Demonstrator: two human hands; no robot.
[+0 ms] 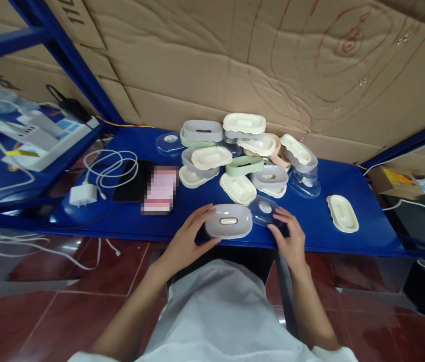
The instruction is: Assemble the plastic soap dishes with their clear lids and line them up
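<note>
A grey oval soap-box part (228, 221) with a slot in its top lies at the front edge of the blue shelf (348, 236). My left hand (188, 236) curls round its left end, thumb and fingers touching it. My right hand (290, 234) rests with fingers on a clear plastic lid (264, 207) just right of the grey part. Behind them is a heap of several cream, grey, green and pink soap-box parts (242, 156).
A lone cream tray (342, 213) lies to the right. A dark phone (133, 181), a pixelated item (160, 190), a white charger (83, 194) with coiled cable and a power strip (41, 136) sit left. Cardboard (273, 60) backs the shelf.
</note>
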